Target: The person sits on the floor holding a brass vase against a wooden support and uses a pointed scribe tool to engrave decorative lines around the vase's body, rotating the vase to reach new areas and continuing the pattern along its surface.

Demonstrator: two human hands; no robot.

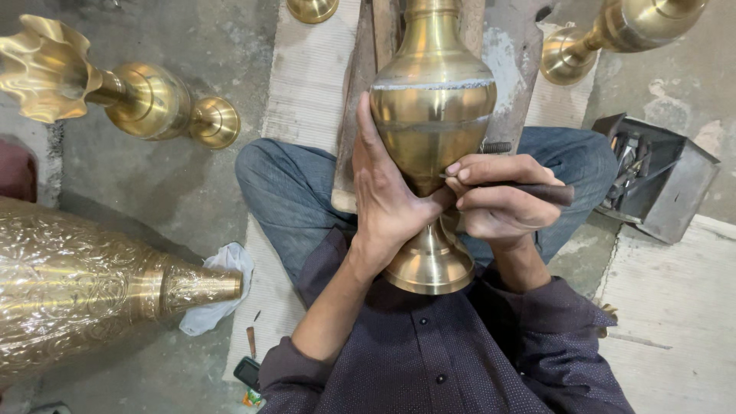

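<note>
Gripping the brass vase (431, 115) at frame centre, the left hand (387, 192) wraps its fingers (368, 130) along the left side. The right hand (498, 199) is closed round a dark tool (548, 192), tip touching the vase's lower body.

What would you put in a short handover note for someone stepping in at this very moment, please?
Left hand: palm and fingers wrapped around the lower body of the brass vase, steadying it where it lies across the lap, its base toward the chest.
Right hand: closed on a dark-handled pointed tool, tip against the vase body just above the stem.
Around: the vase's upper part rests on a wooden plank; a metal box of tools sits to the right; an engraved brass vessel lies to the left on a white cloth.
Done: no engraved marks visible on this vase.
Left: its surface is still plain.
</note>
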